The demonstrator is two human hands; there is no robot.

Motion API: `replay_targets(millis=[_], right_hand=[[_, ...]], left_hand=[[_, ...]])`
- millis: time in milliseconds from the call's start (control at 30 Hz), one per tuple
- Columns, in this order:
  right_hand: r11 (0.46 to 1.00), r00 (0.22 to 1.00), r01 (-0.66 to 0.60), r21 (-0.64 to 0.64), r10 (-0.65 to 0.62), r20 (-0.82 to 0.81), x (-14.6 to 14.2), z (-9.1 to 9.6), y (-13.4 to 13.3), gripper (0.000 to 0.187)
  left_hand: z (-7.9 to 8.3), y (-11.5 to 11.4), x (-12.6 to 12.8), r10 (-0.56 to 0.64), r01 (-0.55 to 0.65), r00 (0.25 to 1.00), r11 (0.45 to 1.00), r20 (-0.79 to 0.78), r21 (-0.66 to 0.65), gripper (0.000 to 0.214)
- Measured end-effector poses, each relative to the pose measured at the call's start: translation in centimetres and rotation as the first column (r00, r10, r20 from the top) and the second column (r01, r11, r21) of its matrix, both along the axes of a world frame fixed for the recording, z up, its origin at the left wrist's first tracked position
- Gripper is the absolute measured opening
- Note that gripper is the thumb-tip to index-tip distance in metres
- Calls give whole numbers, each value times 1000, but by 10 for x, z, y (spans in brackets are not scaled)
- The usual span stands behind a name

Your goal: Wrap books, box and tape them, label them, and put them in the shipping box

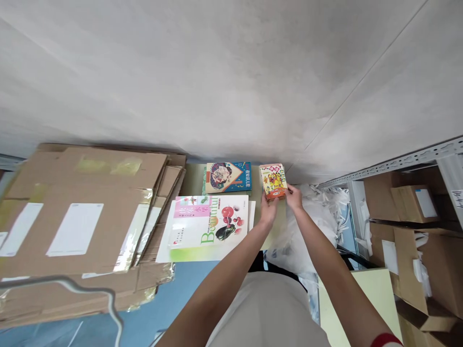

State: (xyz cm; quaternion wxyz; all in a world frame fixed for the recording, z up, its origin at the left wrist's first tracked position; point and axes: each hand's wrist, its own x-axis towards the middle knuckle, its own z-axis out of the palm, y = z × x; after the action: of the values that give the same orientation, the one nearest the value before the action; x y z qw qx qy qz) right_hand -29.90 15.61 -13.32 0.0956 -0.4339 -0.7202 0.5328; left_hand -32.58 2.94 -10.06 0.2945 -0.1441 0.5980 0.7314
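Note:
A stack of small picture books (274,181) with a yellow and orange cover lies at the right end of a pale table (280,226), close to the wall. My left hand (268,209) grips its lower left corner, and my right hand (293,196) holds the lower right edge. To the left is a blue book (231,177) with a cream diamond on its cover, resting on a green-edged one. Nearer to me, a large white book (213,221) shows fruit and the word "Beautiful"; it overlaps other white sheets or books.
Flattened cardboard boxes (90,202) are piled on the left, beside a bent grey metal tube (72,287). A bag of white plastic scraps (307,231) sits right of the table. Shelves with cardboard boxes (414,202) stand at far right. A grey wall (217,86) rises behind.

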Motion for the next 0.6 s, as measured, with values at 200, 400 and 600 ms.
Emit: replay_targets(millis=[200, 400, 600], right_hand=[[986, 998, 62, -153, -64, -4, 16, 7, -17, 37], [878, 967, 149, -455, -226, -119, 53, 30, -45, 33], [794, 863, 272, -544, -452, -227, 122, 86, -68, 35]], left_hand=[[3, -18, 14, -6, 11, 998, 995, 56, -97, 43], [8, -25, 33, -78, 82, 996, 989, 40, -120, 44], [40, -35, 65, -194, 195, 979, 981, 65, -9, 37]])
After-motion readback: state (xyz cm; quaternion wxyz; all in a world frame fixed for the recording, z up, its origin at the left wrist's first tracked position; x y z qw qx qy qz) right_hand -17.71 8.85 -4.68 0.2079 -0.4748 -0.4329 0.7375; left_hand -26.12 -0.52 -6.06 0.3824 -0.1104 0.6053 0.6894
